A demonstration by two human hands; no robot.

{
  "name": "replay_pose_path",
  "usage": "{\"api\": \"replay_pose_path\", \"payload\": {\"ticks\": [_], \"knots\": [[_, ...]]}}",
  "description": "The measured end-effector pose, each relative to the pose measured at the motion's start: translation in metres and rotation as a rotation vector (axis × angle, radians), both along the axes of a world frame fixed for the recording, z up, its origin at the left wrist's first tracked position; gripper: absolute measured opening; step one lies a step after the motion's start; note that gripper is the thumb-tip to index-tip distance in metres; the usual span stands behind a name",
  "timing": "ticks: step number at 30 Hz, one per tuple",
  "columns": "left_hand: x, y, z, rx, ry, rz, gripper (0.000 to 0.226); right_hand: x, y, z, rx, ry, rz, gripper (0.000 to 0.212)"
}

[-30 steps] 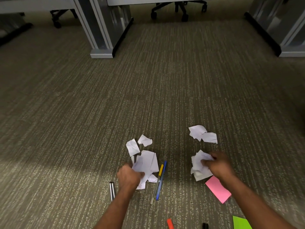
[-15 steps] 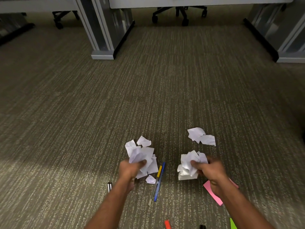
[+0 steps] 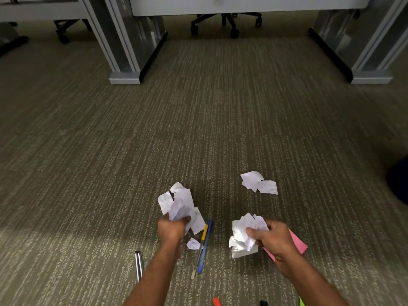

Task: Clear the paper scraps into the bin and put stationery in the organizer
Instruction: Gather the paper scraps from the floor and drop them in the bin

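Since the earlier frame, crumpled white paper scraps (image 3: 180, 205) had been gathered into the clenched left hand (image 3: 172, 229); a second white wad (image 3: 244, 236) was gripped by the right hand (image 3: 274, 239). No writing was legible.

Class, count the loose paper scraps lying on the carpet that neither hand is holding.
2: a small scrap beside the pens, and a crumpled pair farther out, ahead of the right hand. Others may hide under the held bunches.
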State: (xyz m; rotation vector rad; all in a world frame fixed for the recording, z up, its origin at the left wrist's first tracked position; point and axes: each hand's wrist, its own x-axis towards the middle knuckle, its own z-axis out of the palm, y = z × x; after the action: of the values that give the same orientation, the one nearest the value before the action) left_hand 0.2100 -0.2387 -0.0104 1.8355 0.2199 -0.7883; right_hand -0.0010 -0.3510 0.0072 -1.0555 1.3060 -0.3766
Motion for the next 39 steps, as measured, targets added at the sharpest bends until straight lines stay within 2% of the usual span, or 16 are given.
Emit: {"api": "replay_pose_path", "payload": {"ticks": [3,8,15,18,21,26,29,34,37,39], "knots": [[-0.003,0.006,0.001,-0.055,0.068,0.066,0.053,0.001,0.003,0.003,0.001,0.016,-0.001,0.021],[-0.002,0.018,0.009,-0.109,0.128,0.148,0.042,0.007,0.01,0.016,0.003,0.024,-0.002,0.022],[-0.033,0.049,0.08,-0.161,0.162,0.166,0.041,0.018,0.054,0.078,0.02,-0.03,-0.095,0.02],[-0.045,0.06,0.136,-0.117,0.121,0.129,0.048,0.016,0.074,0.125,-0.046,-0.004,-0.111,0.019],[-0.059,0.07,0.203,-0.08,0.007,0.094,0.031,0.01,0.089,0.191,-0.15,0.02,-0.116,0.011],[-0.088,0.073,0.34,0.009,-0.239,-0.071,0.026,-0.002,0.109,0.323,-0.338,0.053,-0.178,0.011],[-0.114,0.067,0.419,-0.043,-0.337,-0.172,0.034,-0.013,0.117,0.402,-0.431,0.064,-0.211,0.013],[-0.171,0.049,0.528,-0.191,-0.38,-0.331,0.016,-0.045,0.111,0.51,-0.516,0.055,-0.276,0.012],[-0.204,0.025,0.564,-0.207,-0.408,-0.397,0.019,-0.073,0.091,0.557,-0.58,0.086,-0.295,0.014],[-0.228,0.003,0.584,-0.223,-0.447,-0.46,0.033,-0.099,0.072,0.577,-0.618,0.126,-0.313,0.015]]}}
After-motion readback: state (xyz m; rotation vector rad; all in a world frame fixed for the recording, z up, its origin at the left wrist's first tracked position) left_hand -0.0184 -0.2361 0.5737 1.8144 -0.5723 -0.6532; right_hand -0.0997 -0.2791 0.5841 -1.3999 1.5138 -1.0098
